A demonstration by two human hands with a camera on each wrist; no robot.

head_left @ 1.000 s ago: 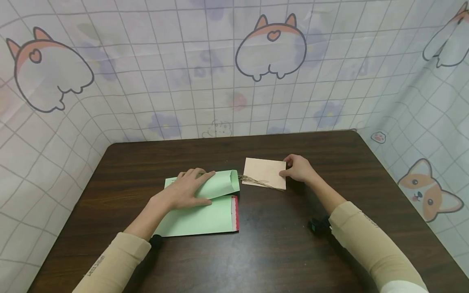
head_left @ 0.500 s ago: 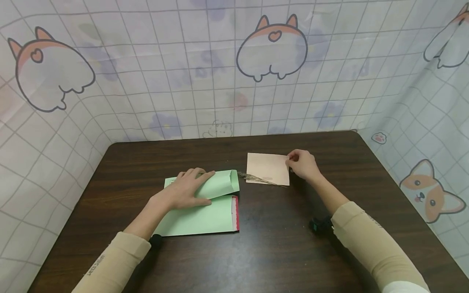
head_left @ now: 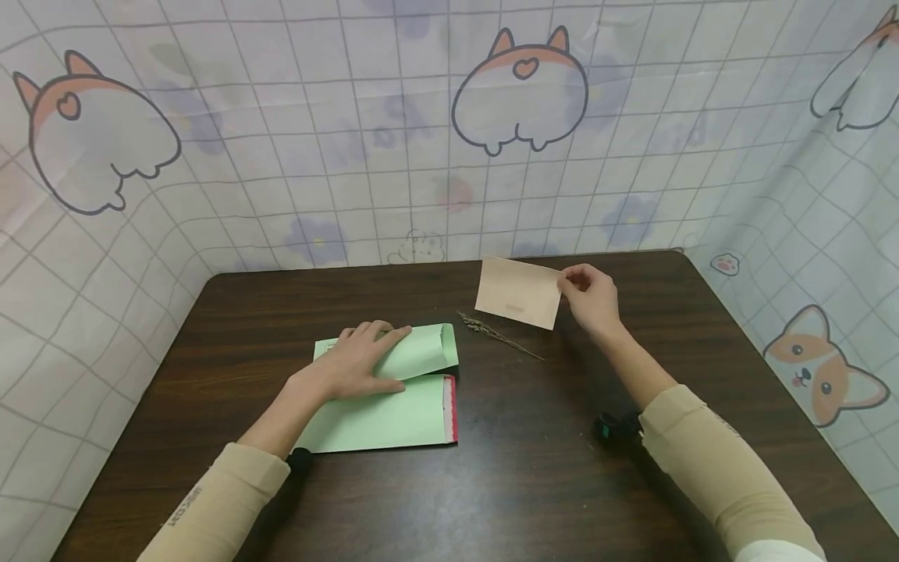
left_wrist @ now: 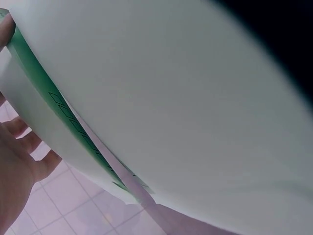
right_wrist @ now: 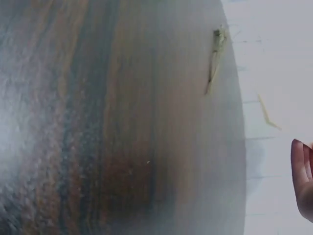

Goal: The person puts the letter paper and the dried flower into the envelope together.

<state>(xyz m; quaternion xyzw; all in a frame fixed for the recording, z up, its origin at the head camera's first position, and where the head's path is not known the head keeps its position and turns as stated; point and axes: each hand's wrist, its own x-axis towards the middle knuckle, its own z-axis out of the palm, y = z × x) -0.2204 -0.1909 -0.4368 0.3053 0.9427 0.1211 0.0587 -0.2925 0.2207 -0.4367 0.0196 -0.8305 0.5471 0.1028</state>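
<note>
My right hand pinches a cream paper card by its right edge, thumb against fingers. The card is raised and tilted near the table's back edge. Just in front of it lies a dried grass sprig, which also shows in the right wrist view as a sprig on the wood. On the left, my left hand rests with spread fingers on a light green folded paper cover with a red and white right edge. Its upper flap lifts slightly, and dark printing shows inside the fold in the left wrist view.
A dark wood table carries everything. Behind it and to both sides hangs a white grid-patterned cloth with cartoon corgis. Dark straps or devices sit at both wrists, such as the black device at the right cuff.
My right hand has moved the cream card back and up, away from the sprig it lay under. The sprig now lies on the table. My left hand stays on the green cover.
</note>
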